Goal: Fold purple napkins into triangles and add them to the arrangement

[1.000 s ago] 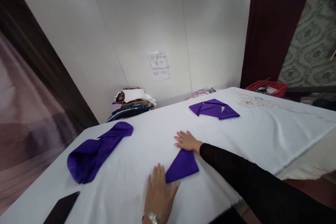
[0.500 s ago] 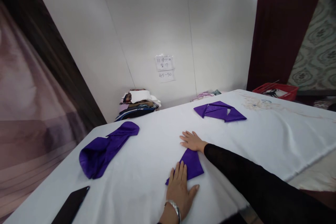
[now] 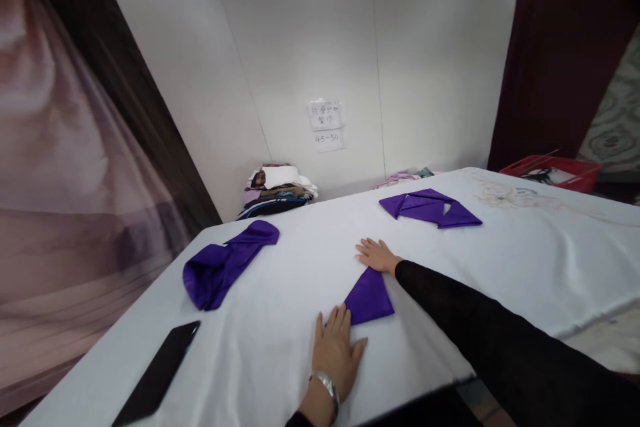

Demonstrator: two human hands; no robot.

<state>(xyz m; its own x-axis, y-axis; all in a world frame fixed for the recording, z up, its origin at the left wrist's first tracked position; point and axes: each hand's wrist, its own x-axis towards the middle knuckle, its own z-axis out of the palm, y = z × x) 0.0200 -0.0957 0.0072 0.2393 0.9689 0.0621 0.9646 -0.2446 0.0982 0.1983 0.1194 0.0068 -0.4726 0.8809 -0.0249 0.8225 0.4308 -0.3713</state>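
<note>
Smallest purple cloth (image 3: 371,300): smooth fabric, faint sheen. Under it, white tablecloth (image 3: 273,347): satiny, glossy along creases. Left of it, phone (image 3: 159,370): smooth; further left, pink curtain (image 3: 75,213): soft, silky-looking cloth. Nearer than it, wristband (image 3: 327,383): shiny metal. Behind it, signs (image 3: 326,121): paper; wall (image 3: 300,33): smooth, semi-gloss. Behind it, rightward, basket (image 3: 586,178): red plastic.

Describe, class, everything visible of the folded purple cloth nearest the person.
The folded purple cloth looks smooth and lies flat on the white tablecloth, roughly triangular where visible, with straight edges. The left grip partly covers its left corner; the right grip lies at its far tip. Its layers cannot be counted.
</note>
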